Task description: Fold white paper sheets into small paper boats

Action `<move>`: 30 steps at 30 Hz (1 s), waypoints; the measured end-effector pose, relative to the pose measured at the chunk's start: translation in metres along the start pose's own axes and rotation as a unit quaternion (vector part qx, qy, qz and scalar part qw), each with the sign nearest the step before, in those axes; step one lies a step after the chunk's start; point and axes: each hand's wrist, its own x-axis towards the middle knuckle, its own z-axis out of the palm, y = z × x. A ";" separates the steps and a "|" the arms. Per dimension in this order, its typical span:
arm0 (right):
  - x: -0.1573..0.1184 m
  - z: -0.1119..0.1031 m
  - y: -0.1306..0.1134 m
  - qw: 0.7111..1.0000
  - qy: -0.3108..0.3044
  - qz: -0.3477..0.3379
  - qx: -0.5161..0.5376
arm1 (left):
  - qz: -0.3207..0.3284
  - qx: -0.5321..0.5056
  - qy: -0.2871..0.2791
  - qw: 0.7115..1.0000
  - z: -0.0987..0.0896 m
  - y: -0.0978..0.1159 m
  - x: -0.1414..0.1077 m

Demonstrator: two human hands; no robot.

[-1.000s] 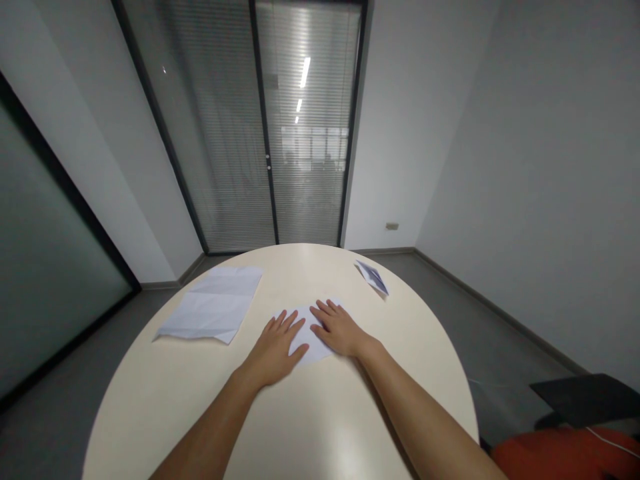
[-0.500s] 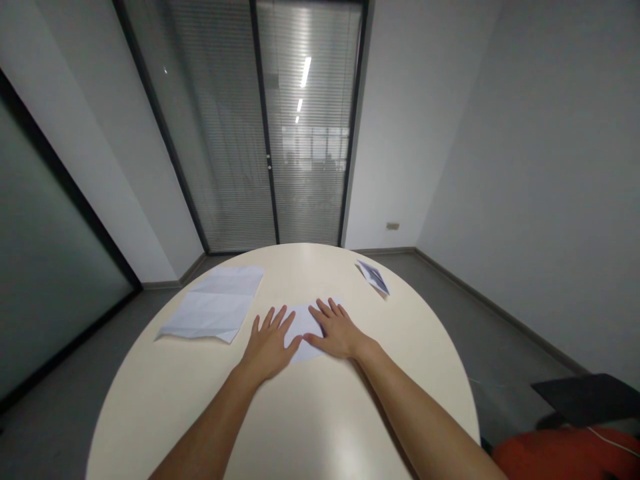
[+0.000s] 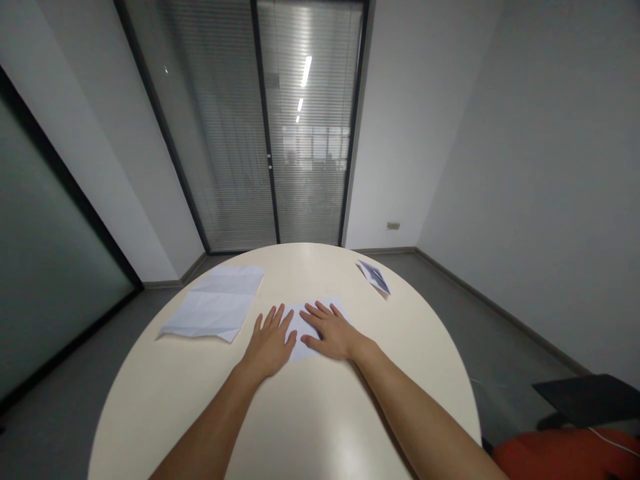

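- The left hand (image 3: 269,342) is laid flat, palm down and fingers spread, on the left edge of a small paper (image 3: 304,328); nothing is grasped.
- The right hand (image 3: 331,332) is pressed flat on the right part of the same paper, fingers stretched out and loose, gripping nothing.
- The two hands lie just beside each other, the thumbs near together over the paper.
- The paper lies near the middle of a round table (image 3: 310,427), somewhat toward its far edge; most of it is hidden by the hands.
- A larger creased sheet (image 3: 213,304) is seen by the far left edge of the table, well apart from the hands.
- A small folded piece (image 3: 373,276) lies by the far right edge.
- The tabletop is cream, smooth and faintly glossy.
- Beyond the far edge, a glass door (image 3: 270,127) with dark frames and closed blinds is seen, with ceiling lights mirrored in it.
- White walls and a grey floor (image 3: 450,293) surround the table; a wall socket (image 3: 393,226) sits low on the far wall.
- An orange seat (image 3: 565,455) and a dark slab (image 3: 590,395) are seen at the lower right.
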 end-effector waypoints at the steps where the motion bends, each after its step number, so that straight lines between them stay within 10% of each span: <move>1: 0.000 0.000 0.000 1.000 0.000 -0.005 0.000 | 0.000 -0.001 -0.003 1.000 0.000 0.000 0.000; 14: 0.000 -0.004 0.015 0.990 0.062 0.118 -0.046 | -0.009 -0.017 0.009 1.000 0.004 -0.005 0.000; 22: 0.000 0.001 -0.002 0.999 0.025 -0.031 -0.002 | 0.002 -0.021 0.018 1.000 -0.001 -0.001 0.000; 30: 0.002 -0.001 0.009 0.996 0.018 0.082 -0.004 | -0.001 -0.024 0.017 1.000 0.002 -0.005 0.000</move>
